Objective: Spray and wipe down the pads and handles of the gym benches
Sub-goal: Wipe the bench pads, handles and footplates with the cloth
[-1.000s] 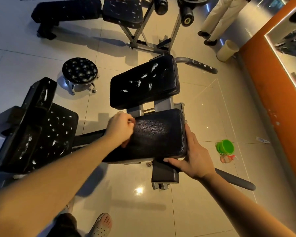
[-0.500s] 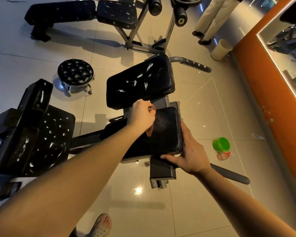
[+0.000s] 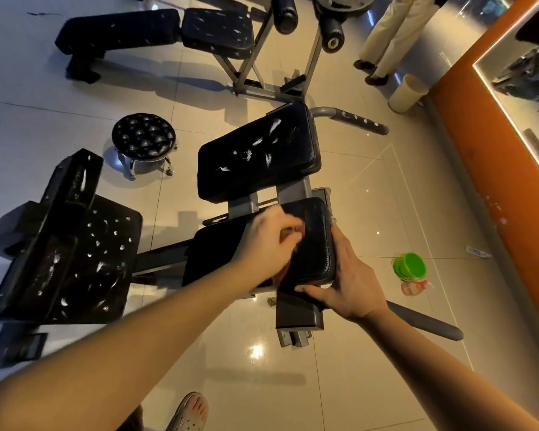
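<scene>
I see round tufted black stool (image 3: 143,135) on chrome legs, standing on glossy tiled floor (image 3: 386,197). Green plastic lids (image 3: 409,266) on floor near orange wall (image 3: 492,181), reddish mesh pouch (image 3: 414,287) just beside them. Cream bin (image 3: 406,93) at wall base; person in beige trousers (image 3: 392,29) next to it. Mirror (image 3: 529,88) on wall.

Inspection finds no legible text, label, brand, number or sign anywhere in view. One item may carry print: a small white slip (image 3: 479,252) lying on the floor (image 3: 371,213) close to the orange wall (image 3: 479,181). It is too small to tell whether it is printed at all. A reddish packet (image 3: 414,288) on the floor just beside the green lids (image 3: 409,266) is too blurred for any marking to be made out.
</scene>
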The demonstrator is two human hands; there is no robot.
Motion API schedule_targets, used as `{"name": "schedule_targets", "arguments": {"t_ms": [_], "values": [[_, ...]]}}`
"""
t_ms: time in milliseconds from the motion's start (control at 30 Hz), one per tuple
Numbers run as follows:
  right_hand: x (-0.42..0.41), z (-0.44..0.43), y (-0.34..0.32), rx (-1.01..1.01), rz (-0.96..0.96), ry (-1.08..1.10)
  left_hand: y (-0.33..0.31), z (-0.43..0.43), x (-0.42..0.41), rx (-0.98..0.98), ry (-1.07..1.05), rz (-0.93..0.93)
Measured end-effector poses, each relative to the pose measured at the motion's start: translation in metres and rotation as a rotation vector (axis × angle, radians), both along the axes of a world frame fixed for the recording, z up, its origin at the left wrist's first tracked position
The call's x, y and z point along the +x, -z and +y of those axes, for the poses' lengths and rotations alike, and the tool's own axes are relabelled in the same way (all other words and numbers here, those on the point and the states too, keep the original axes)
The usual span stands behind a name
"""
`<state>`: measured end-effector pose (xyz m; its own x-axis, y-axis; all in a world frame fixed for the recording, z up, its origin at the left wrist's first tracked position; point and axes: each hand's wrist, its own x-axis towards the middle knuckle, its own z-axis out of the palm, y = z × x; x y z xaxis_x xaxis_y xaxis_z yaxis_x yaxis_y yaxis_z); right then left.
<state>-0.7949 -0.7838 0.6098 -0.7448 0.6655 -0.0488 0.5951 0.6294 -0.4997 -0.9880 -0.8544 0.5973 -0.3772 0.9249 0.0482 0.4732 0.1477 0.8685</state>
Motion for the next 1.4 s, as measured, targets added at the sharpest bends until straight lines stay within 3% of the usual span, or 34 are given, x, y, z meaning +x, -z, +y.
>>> {"name": "schedule_targets", "arguments": {"t_ms": [100,200,267,467,533,600,700,800,1033,1200,1300,1400], "values": [[0.001,0.001,0.003,0.011,-0.021,0.005,0.032,-0.063,-0.013,-0.043,0.091,0.028],[0.003,0.0,0.002,0.003,-0.031,0.014,0.072,-0.07,-0.068,-0.281,-0.128,0.056],[0.003,-0.001,0.001,0.004,-0.03,0.009,0.076,-0.061,-0.079,-0.338,-0.241,0.015],[0.001,-0.001,0.001,0.005,-0.029,0.007,0.004,-0.03,0.022,0.006,-0.032,-0.088],[0.001,-0.001,0.001,0.004,-0.028,0.005,0.011,-0.044,0.019,0.051,0.031,-0.056],[0.001,-0.002,0.001,0.003,-0.039,0.008,0.038,-0.065,-0.008,-0.026,-0.018,-0.022],[0.002,-0.002,0.002,0.006,-0.052,0.011,0.085,-0.095,-0.07,-0.334,-0.199,-0.012],[0.002,-0.003,0.003,0.006,-0.054,0.017,0.087,-0.102,-0.108,-0.503,-0.247,-0.192],[0.0,-0.004,0.003,0.015,-0.053,0.03,0.025,-0.053,-0.081,-0.184,-0.06,-0.674],[0.002,-0.003,0.004,0.015,-0.047,0.033,0.052,-0.057,-0.077,-0.257,-0.164,-0.62],[0.002,-0.002,0.004,0.012,-0.049,0.035,0.064,-0.066,-0.068,-0.179,-0.316,-0.373],[0.002,-0.003,0.004,0.013,-0.045,0.038,0.063,-0.074,-0.052,-0.098,-0.317,-0.193]]}}
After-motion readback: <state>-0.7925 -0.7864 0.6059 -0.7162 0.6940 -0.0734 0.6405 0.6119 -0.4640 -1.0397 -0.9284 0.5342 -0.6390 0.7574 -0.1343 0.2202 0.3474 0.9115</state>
